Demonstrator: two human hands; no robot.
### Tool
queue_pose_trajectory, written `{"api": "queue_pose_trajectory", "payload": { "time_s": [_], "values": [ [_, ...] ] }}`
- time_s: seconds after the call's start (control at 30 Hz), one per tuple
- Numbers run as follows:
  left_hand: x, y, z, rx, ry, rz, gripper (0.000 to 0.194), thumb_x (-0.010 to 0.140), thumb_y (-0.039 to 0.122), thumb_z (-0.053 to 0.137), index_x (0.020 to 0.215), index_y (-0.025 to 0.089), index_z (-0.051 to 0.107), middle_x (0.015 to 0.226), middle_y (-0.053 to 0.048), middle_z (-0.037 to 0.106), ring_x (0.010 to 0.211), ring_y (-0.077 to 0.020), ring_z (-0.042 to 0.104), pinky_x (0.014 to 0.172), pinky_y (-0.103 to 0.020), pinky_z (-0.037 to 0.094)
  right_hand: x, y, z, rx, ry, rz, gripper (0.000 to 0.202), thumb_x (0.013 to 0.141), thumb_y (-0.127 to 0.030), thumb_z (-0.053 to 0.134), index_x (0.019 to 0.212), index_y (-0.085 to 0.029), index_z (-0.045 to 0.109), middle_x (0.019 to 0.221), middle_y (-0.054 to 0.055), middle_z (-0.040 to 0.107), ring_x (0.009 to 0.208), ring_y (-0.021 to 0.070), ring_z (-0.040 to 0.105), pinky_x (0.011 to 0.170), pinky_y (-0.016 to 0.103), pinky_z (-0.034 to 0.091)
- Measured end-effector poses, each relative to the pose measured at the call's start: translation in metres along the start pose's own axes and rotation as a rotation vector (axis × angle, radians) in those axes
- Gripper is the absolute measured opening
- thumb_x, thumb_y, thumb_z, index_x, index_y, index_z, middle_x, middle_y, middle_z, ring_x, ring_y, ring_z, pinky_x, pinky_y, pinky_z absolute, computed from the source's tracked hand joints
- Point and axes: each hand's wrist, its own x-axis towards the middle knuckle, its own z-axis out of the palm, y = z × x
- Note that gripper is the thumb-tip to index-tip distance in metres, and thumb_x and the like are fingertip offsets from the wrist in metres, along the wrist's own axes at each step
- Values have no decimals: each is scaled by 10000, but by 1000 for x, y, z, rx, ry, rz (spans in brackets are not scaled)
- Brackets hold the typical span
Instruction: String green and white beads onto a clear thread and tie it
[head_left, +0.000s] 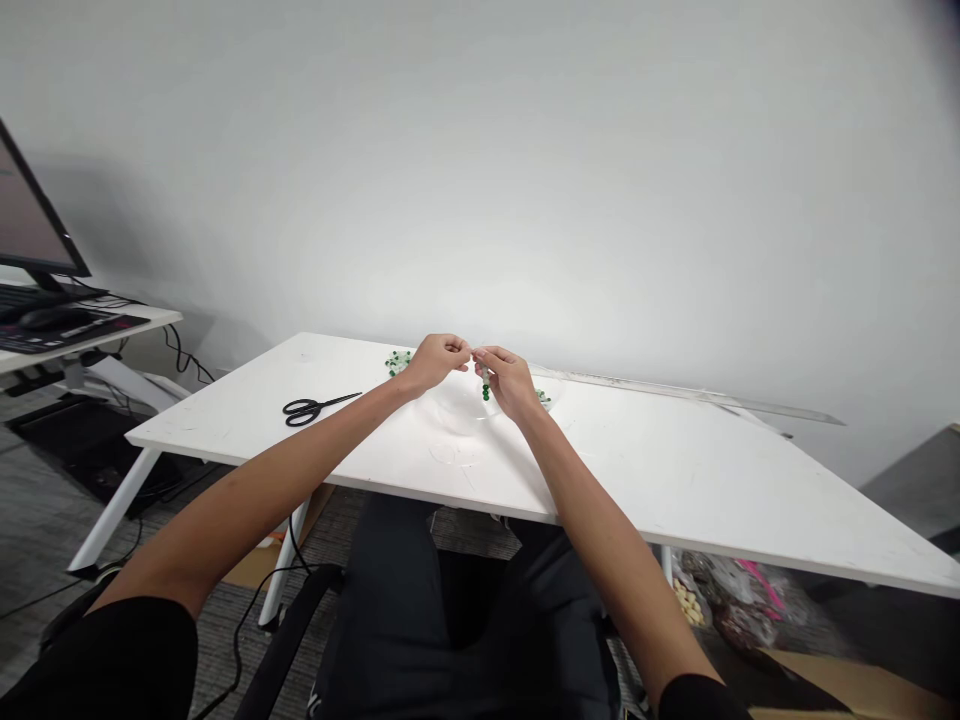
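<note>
My left hand (441, 361) and my right hand (507, 378) meet fingertip to fingertip above the white table (390, 462). A short string of green and pale beads (486, 390) hangs below the fingers of my right hand, which are pinched on it. The fingertips of my left hand are pressed together, but what lies between them is too small to make out. Green and pale beads (397, 362) lie behind my left wrist, and more beads (543, 398) show beside my right wrist.
Black scissors (304, 411) lie on the table's left part. A long clear strip (675, 393) runs along the back edge by the wall. At the far left stands a desk with a monitor (34, 215). Plastic bags (739, 595) sit under the table at the right.
</note>
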Motion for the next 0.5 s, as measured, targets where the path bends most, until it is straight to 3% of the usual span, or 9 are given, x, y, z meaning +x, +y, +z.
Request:
{"api": "queue_pose_trajectory", "payload": {
  "time_s": [0.3, 0.5],
  "values": [
    [-12, 3, -4, 128, 26, 84, 259, 768, 390, 656, 905, 175, 614, 790, -26, 649, 666, -130, 618, 666, -288, 508, 2, 6, -2, -68, -5, -26, 196, 679, -351, 742, 737, -168, 697, 690, 20, 577, 642, 110, 478, 592, 263, 351],
    [-12, 14, -11, 295, -39, 173, 158, 777, 324, 619, 751, 169, 626, 768, -25, 667, 723, -150, 617, 685, -273, 477, -1, 2, -2, -188, -37, 4, 273, 688, -419, 729, 739, -154, 684, 636, 11, 546, 579, 94, 416, 538, 261, 274]
  ]
}}
